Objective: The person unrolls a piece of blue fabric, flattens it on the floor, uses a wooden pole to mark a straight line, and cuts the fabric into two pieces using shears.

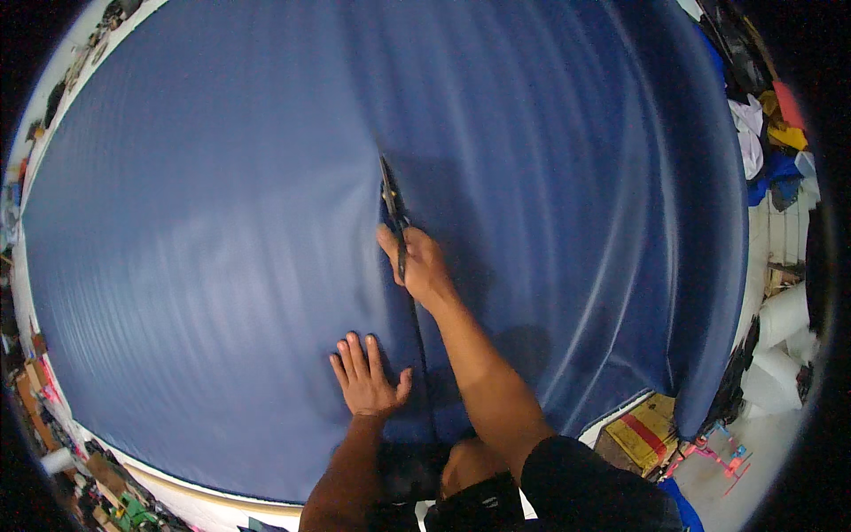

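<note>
A large sheet of dark blue fabric (222, 177) with a slight sheen covers the table before me. My right hand (418, 262) grips a pair of dark-handled scissors (388, 184), whose blades point away from me. They sit at the far end of a straight cut that runs back toward my body. Nearer to me and left of the cut, my left hand (364, 379) lies flat on the fabric, fingers spread, holding nothing. The fabric right of the cut lies in soft folds.
The fabric hangs over the table's right side. Near the right front corner stands a yellow box (647, 430) with a red stripe. White rolls (776, 355) and heaped cloth (771, 168) lie beyond on the right. Assorted clutter (115, 488) lies at lower left, past the table edge (204, 496).
</note>
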### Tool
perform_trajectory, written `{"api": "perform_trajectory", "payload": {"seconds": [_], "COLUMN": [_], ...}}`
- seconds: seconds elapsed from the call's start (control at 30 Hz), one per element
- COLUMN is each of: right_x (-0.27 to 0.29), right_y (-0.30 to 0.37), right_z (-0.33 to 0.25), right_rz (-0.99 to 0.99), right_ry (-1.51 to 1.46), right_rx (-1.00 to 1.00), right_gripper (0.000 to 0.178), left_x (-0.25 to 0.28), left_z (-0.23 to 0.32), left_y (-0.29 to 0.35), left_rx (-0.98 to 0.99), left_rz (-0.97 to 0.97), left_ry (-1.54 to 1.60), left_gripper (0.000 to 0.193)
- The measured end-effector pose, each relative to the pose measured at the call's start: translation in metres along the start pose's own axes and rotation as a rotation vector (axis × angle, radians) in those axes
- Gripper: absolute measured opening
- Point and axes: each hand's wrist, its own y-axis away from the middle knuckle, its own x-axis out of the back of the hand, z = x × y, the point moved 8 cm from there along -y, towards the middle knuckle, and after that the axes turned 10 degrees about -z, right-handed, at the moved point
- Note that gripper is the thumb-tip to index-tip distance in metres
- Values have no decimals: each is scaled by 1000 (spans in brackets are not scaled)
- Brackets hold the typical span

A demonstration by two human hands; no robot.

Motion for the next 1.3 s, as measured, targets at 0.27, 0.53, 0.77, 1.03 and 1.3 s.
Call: {"api": "perform_trajectory", "payload": {"seconds": [0.27,0.53,0.77,1.03,1.3], "right_x": [4,6,23,27,15], "right_y": [-37,-81,-170,-175,-169], "right_z": [-13,-54,-98,-97,-110], "right_rz": [61,76,81,44,27], "right_ry": [0,2,-80,-30,-72], "right_rx": [52,88,99,99,129], "right_gripper": [51,56,59,59,55], "left_x": [-3,-4,-8,44,172], "left_z": [1,-2,-2,-12,-53], "left_y": [0,4,2,-36,-421], "left_rx": [-7,6,-24,66,217], "left_rz": [-34,-23,-40,66,386], "left_ry": [2,-2,5,224,-58], "left_gripper": [90,86,93,72,67]}}
